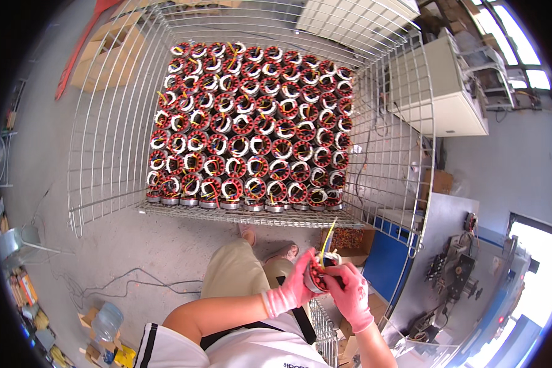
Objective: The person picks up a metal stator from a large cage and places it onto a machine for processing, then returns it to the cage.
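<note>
**Two gloved hands on one stator**

Dozens of wound stators [251,122] fill the wire cage [104,147]. Nearer, the left hand [294,285] and right hand [352,294] clasp a single stator [321,270] between them, yellow leads [328,236] sticking upward.

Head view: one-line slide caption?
Both gloved hands, left hand and right hand, hold a wound stator beside a stator-filled wire cage.

We wear pink knit gloves on the left hand [291,288] and right hand [351,295], a white short-sleeved shirt with black trim, a black strap across the chest, and khaki trousers.
</note>
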Available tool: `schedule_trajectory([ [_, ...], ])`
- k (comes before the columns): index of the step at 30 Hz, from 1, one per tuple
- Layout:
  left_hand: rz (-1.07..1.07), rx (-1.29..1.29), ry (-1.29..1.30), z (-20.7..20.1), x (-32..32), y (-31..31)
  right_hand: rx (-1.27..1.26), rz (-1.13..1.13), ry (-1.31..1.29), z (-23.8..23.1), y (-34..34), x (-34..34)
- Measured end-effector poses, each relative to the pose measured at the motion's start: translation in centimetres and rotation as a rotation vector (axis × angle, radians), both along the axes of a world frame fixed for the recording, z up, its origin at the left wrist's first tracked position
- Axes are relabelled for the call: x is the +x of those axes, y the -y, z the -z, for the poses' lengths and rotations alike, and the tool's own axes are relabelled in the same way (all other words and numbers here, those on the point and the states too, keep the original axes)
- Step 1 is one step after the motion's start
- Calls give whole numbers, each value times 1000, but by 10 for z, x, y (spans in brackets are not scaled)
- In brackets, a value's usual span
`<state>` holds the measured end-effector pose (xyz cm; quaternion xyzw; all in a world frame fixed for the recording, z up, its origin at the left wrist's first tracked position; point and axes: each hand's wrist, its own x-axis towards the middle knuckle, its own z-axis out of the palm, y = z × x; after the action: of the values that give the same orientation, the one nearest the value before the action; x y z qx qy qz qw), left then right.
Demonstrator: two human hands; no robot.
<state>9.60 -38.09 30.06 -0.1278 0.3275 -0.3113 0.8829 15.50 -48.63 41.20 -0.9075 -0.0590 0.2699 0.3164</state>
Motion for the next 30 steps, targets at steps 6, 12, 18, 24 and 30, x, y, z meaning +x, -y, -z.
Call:
schedule_trajectory([
  [6,-13,434,-214,44,-31,22,41,-482,-155,46,29,-9],
  [12,-110,508,-185,63,-18,22,227,-166,-623,116,41,1],
  [18,51,722,-174,149,14,15,314,-115,-799,232,50,70],
  [24,178,717,-126,175,-77,14,-216,-527,-498,364,48,117],
  [30,271,693,-339,171,-87,43,-164,-569,-505,431,52,111],
])
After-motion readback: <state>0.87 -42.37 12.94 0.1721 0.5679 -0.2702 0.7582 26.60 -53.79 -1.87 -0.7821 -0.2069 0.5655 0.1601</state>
